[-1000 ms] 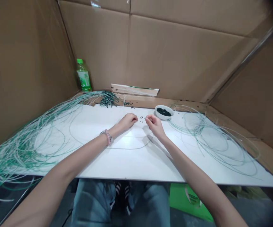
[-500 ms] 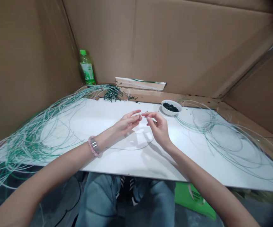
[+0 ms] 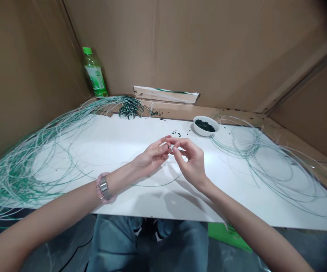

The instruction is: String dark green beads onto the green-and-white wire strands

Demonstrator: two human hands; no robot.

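Over the white board, my left hand (image 3: 152,155) and my right hand (image 3: 190,160) meet at the fingertips. My left thumb and index finger pinch a tiny dark piece (image 3: 169,145), too small to make out fully. Closed in a pinch, my right hand is on a thin green wire (image 3: 159,186), which loops below both hands; its tip is hidden among the fingers. Just beyond them, several small dark bits (image 3: 177,133) lie on the board. A white bowl (image 3: 195,129) full of dark green pieces stands behind my right hand.
A large tangle of green and white wires (image 3: 19,181) spreads along the left side. Its far end carries a dark green bunch (image 3: 130,107). Looser wire coils (image 3: 254,151) lie at right. A green bottle (image 3: 96,77) stands by the cardboard walls (image 3: 197,49). The white board (image 3: 118,132) has a near edge above my knees.
My hands have come together, the fingertips now touching where a small gap was. The camera view has shifted slightly, so the bottle and left tangle sit further left.
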